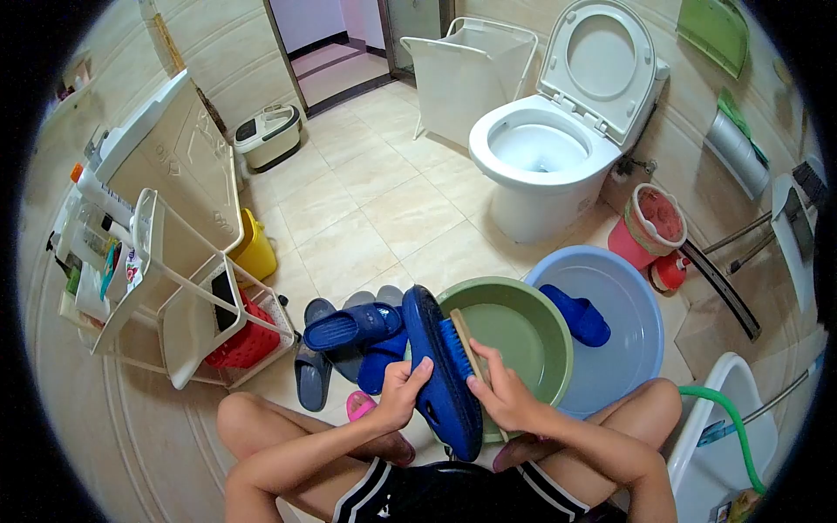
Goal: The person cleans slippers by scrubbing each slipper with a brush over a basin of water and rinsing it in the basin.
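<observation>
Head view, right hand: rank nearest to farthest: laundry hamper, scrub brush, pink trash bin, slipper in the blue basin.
From the right hand:
1. Scrub brush: in its fingers, against the held slipper.
2. Slipper in the blue basin: ahead, to the right.
3. Pink trash bin: farther ahead, right, past the blue basin.
4. Laundry hamper: far back, left of the toilet.
</observation>
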`<state>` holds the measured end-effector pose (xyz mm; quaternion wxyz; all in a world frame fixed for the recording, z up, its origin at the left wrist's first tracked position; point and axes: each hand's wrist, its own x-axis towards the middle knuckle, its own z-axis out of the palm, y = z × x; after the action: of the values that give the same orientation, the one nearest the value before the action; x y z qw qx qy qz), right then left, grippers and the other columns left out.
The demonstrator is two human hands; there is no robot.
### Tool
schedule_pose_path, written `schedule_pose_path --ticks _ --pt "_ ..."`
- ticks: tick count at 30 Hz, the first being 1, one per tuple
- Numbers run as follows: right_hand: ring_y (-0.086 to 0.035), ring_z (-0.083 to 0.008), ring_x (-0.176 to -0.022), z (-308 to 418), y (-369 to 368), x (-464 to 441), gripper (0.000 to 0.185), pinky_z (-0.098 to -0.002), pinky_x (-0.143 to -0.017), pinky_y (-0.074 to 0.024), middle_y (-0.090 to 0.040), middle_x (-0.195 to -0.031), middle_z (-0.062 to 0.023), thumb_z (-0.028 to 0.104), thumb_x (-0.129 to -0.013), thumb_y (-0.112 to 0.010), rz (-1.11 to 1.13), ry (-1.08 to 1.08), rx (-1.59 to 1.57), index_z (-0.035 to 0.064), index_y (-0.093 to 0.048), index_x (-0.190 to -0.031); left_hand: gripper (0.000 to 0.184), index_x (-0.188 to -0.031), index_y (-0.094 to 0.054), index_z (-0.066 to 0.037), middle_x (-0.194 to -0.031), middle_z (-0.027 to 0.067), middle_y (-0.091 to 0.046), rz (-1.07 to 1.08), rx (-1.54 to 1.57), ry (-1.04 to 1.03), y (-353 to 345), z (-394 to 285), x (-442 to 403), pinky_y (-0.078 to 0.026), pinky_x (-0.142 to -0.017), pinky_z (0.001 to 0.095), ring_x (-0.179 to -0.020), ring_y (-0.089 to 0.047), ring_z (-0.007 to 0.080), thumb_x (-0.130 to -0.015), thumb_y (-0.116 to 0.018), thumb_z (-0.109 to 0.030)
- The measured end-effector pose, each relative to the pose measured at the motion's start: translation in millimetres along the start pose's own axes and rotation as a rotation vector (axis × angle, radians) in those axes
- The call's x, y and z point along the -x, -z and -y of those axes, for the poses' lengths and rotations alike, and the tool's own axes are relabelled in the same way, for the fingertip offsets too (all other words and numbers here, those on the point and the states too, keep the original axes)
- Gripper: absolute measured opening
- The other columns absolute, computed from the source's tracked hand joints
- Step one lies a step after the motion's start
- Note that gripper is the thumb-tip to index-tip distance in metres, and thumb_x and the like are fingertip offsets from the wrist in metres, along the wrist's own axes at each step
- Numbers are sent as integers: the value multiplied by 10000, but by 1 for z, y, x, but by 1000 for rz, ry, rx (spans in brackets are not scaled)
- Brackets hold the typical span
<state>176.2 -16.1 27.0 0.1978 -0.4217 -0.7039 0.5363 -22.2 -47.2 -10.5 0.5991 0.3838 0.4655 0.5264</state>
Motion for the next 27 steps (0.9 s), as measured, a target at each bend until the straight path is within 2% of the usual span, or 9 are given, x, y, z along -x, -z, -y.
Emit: schedule_pose_path --ticks 2,11,13,15,17,21,23,25,27 --pt "-542 -478 -1025 -7 -5 4 573 -457 -900 -417 -530 -1104 -350 269 -932 -450 -22 230 25 29 -210 -1395 383 -743 -630 -3 -697 0 -623 8 -3 -23 0 -4 -1 -412 -537 202 -588 -516 40 -971 -476 -269" --pt "-526 -477 -1049 1 0 4 573 -441 -917 -406 -512 -1113 -368 245 -932 -450 8 161 11 15 -201 -1394 358 -789 -633 -4 -755 8 -629 -4 21 27 2 -12 -1 -419 -583 202 -646 -525 44 -972 -471 -265" --pt "-536 -478 -1032 3 -1 7 569 -441 -918 -408 -495 -1136 -376 232 -930 -453 2 351 67 15 -202 -1392 358 -792 -633 -3 -754 6 -628 -3 9 -7 0 -13 1 -419 -584 203 -644 -524 44 -971 -473 -268" --pt "-536 -468 -1046 4 -1 7 579 -432 -927 -404 -495 -1150 -364 218 -922 -473 7 342 71 -4 -207 -1387 358 -794 -634 -1 -751 6 -627 -7 33 13 -1 -11 2 -418 -584 203 -644 -522 42 -970 -474 -268" --pt "-521 -456 -1086 6 -1 5 588 -424 -948 -389 -498 -1163 -352 207 -915 -494 10 144 42 -19 -220 -1384 358 -796 -635 1 -749 5 -626 -9 55 30 -1 -9 4 -416 -584 202 -643 -520 41 -970 -475 -269" --pt "-513 -459 -1097 6 -6 8 585 -429 -939 -399 -492 -1178 -350 214 -917 -496 -22 31 -40 -15 -225 -1382 360 -772 -629 -2 -722 0 -619 -26 11 5 2 -10 1 -414 -564 203 -621 -519 42 -968 -479 -264" --pt "-530 -470 -1060 6 -9 10 570 -447 -912 -419 -495 -1163 -361 235 -928 -476 -46 346 82 13 -218 -1385 359 -765 -628 -2 -714 -1 -618 -20 8 18 7 -11 -2 -413 -557 203 -611 -519 43 -967 -480 -261" --pt "-531 -468 -1061 3 -7 7 578 -447 -913 -417 -505 -1151 -355 238 -922 -490 -71 323 80 11 -225 -1382 357 -764 -630 -2 -705 -3 -616 -18 19 -18 8 -9 -2 -410 -545 203 -599 -517 45 -965 -485 -260" --pt "-511 -459 -1102 -1 -4 1 599 -433 -948 -388 -509 -1151 -351 227 -907 -522 -9 -38 -14 -5 -238 -1381 353 -779 -636 2 -715 3 -623 -8 37 -25 7 -11 -3 -414 -549 201 -604 -522 45 -964 -487 -258"
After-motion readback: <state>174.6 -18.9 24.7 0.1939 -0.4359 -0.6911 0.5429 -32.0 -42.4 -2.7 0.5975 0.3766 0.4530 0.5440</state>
